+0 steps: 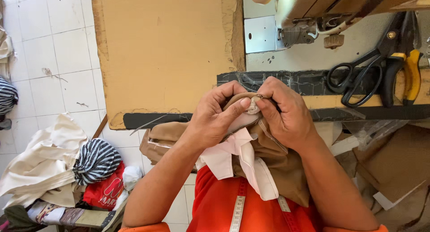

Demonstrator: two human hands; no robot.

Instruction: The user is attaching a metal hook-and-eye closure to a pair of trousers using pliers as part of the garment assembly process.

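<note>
— What's carrying everything here?

— A worn tan bench [165,52] with chipped, ragged edges and a dark strip along its near side. A pale sewing machine [313,17] stands at its far right.

— Anything lying loose on it?

— Black-handled scissors [363,75], and just beside them pliers with yellow grips [410,70].

— And below?

— A white tiled floor [49,57] with scraps of thread. On it, at the left, a heap of cream cloth [45,164] touches a striped bundle [96,160] and a red piece [105,191].
</note>
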